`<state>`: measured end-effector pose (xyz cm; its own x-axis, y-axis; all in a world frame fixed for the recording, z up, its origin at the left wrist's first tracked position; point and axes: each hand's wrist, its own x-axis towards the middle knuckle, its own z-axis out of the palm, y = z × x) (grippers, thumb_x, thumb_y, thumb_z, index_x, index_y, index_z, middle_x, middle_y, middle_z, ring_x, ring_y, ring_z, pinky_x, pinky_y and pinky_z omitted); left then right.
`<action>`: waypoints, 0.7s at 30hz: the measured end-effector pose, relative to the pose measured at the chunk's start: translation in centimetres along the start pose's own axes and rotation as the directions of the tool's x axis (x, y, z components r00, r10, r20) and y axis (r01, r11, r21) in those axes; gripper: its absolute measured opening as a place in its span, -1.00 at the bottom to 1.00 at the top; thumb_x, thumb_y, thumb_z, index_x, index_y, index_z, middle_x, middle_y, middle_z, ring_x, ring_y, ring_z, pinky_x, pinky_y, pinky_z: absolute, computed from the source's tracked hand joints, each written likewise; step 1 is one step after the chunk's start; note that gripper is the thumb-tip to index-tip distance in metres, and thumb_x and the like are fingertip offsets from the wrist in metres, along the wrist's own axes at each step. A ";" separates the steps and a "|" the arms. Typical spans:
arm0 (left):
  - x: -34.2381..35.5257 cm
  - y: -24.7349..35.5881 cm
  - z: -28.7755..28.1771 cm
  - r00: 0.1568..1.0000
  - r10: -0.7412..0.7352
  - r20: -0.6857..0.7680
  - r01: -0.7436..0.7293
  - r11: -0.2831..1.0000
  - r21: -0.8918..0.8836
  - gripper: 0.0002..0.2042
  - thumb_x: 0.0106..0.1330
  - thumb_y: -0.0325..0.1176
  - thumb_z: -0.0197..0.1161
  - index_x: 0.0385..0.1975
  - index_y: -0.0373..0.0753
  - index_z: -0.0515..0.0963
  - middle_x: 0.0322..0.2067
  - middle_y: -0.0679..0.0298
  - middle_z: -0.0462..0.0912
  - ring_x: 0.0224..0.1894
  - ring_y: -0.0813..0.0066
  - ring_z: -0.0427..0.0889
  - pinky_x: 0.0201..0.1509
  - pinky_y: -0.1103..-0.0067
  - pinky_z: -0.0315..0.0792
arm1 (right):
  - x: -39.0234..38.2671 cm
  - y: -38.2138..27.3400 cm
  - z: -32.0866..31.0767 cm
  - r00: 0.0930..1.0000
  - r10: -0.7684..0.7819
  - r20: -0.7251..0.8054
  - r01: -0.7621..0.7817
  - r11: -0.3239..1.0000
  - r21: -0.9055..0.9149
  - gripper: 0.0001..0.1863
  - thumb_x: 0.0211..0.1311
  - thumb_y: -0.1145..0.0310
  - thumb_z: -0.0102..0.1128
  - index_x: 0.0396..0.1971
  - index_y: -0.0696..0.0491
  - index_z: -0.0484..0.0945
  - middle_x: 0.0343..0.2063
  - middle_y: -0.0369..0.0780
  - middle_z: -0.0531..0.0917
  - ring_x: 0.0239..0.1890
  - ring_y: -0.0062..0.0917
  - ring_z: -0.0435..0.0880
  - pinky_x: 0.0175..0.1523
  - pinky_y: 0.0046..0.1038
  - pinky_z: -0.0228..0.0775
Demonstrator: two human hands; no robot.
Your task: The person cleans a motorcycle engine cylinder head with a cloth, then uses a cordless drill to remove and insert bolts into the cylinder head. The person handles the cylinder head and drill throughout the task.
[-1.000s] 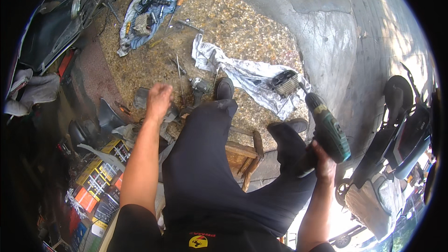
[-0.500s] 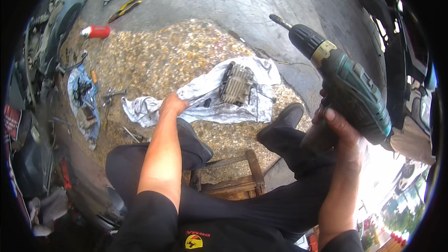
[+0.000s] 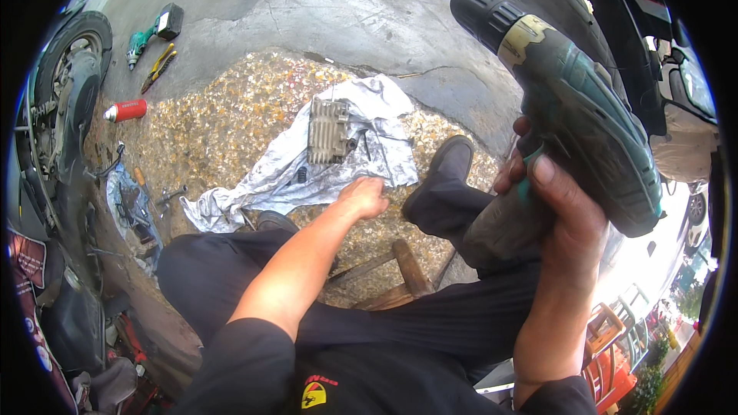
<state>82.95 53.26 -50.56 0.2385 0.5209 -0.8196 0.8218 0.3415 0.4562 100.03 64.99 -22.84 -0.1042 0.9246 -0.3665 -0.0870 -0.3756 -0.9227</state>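
My right hand (image 3: pixel 565 207) is wrapped round the handle of a green and black cordless drill (image 3: pixel 584 115), held up with its chuck and bit toward the upper left. Low over the front edge of a stained white cloth (image 3: pixel 284 177) is my left hand (image 3: pixel 363 198), its fingers curled in. Whether anything is between those fingers is hidden. A finned grey metal engine part (image 3: pixel 328 131) lies on the cloth, beyond my left hand. A small dark spring-like piece (image 3: pixel 301 175) rests on the cloth close to it.
A second green drill (image 3: pixel 154 34), yellow-black pliers (image 3: pixel 158 69) and a red can (image 3: pixel 125 111) lie at the far left. Nearer are a blue cloth (image 3: pixel 134 211) with tools and parts, and a wrench (image 3: pixel 171 194). Motorcycles flank both sides. A wooden stool (image 3: pixel 411 269) stands between my legs.
My left hand has moved right along the cloth's front edge. The right hand still grips the drill, which looks larger and higher. The whole view has shifted, with the floor things now farther left.
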 end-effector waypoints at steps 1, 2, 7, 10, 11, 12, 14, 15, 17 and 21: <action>1.4 1.8 0.1 0.995 0.004 -0.104 -0.010 0.998 -0.057 -0.60 0.23 -0.23 0.24 0.05 -0.19 0.53 -0.07 -0.02 0.60 0.04 0.05 0.60 0.12 0.23 0.48 | -0.1 0.0 -0.6 1.000 0.004 -0.015 -0.003 1.000 0.004 -0.42 0.01 0.45 0.45 0.09 0.22 0.49 -0.15 -0.10 0.63 -0.40 -0.47 0.66 -0.29 -0.44 0.59; 2.8 3.0 0.0 0.977 -0.003 -0.215 -0.020 0.994 -0.105 -0.55 0.23 -0.24 0.24 0.13 -0.16 0.47 0.01 -0.03 0.54 0.11 -0.03 0.54 0.16 0.19 0.44 | -0.4 0.0 -1.1 1.000 0.010 -0.027 -0.010 1.000 0.006 -0.40 0.00 0.44 0.46 0.10 0.24 0.48 -0.15 -0.09 0.62 -0.40 -0.46 0.66 -0.29 -0.43 0.60; 8.9 5.3 -1.0 0.900 0.146 -0.411 -0.090 0.984 0.153 -0.54 0.21 -0.28 0.28 0.14 -0.14 0.44 0.03 0.00 0.44 0.07 -0.07 0.53 0.11 0.16 0.46 | -1.2 1.1 -3.4 0.992 0.044 -0.119 -0.041 0.999 0.029 -0.33 -0.03 0.42 0.47 0.12 0.29 0.43 -0.15 -0.06 0.61 -0.38 -0.43 0.66 -0.29 -0.42 0.59; 9.7 4.9 -0.1 0.884 0.122 -0.452 -0.055 0.986 0.158 -0.58 0.17 -0.31 0.32 0.05 -0.17 0.46 0.03 -0.01 0.43 0.07 -0.04 0.53 0.07 0.17 0.48 | -1.2 1.9 -4.5 0.982 0.105 -0.159 -0.102 0.994 0.028 -0.33 -0.03 0.41 0.48 0.12 0.29 0.43 -0.16 -0.05 0.61 -0.37 -0.43 0.65 -0.27 -0.41 0.58; 9.4 4.6 0.5 0.877 0.049 -0.479 -0.009 0.996 0.084 -0.59 0.17 -0.31 0.32 0.03 -0.18 0.46 0.02 0.00 0.43 0.06 -0.05 0.54 0.07 0.17 0.48 | -1.2 2.1 -4.8 0.973 0.127 -0.195 -0.128 0.992 0.005 -0.32 -0.04 0.40 0.50 0.11 0.30 0.44 -0.15 -0.03 0.62 -0.38 -0.42 0.65 -0.26 -0.41 0.57; 9.1 4.1 1.0 0.867 -0.030 -0.498 0.040 0.999 0.011 -0.60 0.17 -0.31 0.33 0.02 -0.19 0.46 0.01 0.00 0.44 0.05 -0.05 0.54 0.07 0.17 0.48 | -1.0 2.3 -5.1 0.968 0.144 -0.205 -0.147 0.989 0.001 -0.33 -0.04 0.39 0.50 0.11 0.30 0.44 -0.15 -0.03 0.62 -0.38 -0.42 0.65 -0.26 -0.41 0.57; 8.4 3.1 1.9 0.800 -0.306 -0.516 0.208 0.948 -0.240 -0.57 0.22 -0.27 0.29 0.04 -0.27 0.39 -0.01 -0.03 0.50 0.04 0.03 0.57 0.05 0.21 0.50 | -1.0 2.4 -5.4 0.958 0.173 -0.229 -0.179 0.984 -0.005 -0.33 -0.04 0.39 0.51 0.10 0.30 0.45 -0.14 -0.02 0.62 -0.39 -0.42 0.65 -0.26 -0.41 0.57; 8.3 2.5 2.1 0.743 -0.398 -0.538 0.228 0.906 -0.356 -0.58 0.23 -0.26 0.29 0.03 -0.29 0.38 -0.03 -0.05 0.52 0.03 0.02 0.58 0.04 0.21 0.50 | -1.0 2.4 -5.5 0.957 0.183 -0.226 -0.188 0.982 -0.001 -0.33 -0.05 0.39 0.51 0.10 0.30 0.45 -0.14 -0.02 0.62 -0.39 -0.42 0.65 -0.26 -0.41 0.57; 8.4 1.6 2.3 0.640 -0.518 -0.568 0.247 0.838 -0.486 -0.60 0.23 -0.25 0.28 -0.04 -0.34 0.38 -0.13 -0.12 0.63 -0.04 -0.03 0.64 0.01 0.21 0.49 | -0.9 2.4 -5.5 0.957 0.180 -0.227 -0.187 0.982 -0.008 -0.33 -0.05 0.40 0.51 0.09 0.31 0.46 -0.14 -0.01 0.62 -0.40 -0.42 0.65 -0.26 -0.41 0.57; 9.1 0.7 2.0 0.604 -0.588 -0.538 0.309 0.795 -0.522 -0.65 0.26 -0.25 0.25 -0.10 -0.33 0.37 -0.29 -0.12 0.69 -0.18 -0.13 0.68 -0.06 0.13 0.51 | -1.1 2.4 -5.0 0.972 0.150 -0.183 -0.147 0.989 0.029 -0.35 -0.03 0.42 0.50 0.09 0.30 0.46 -0.16 -0.03 0.62 -0.38 -0.42 0.65 -0.26 -0.41 0.56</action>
<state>86.77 56.66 -58.42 -0.6174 0.5351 -0.5766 0.4572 0.8406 0.2904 104.89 63.39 -25.22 0.0670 0.8537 -0.5164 -0.0998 -0.5093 -0.8548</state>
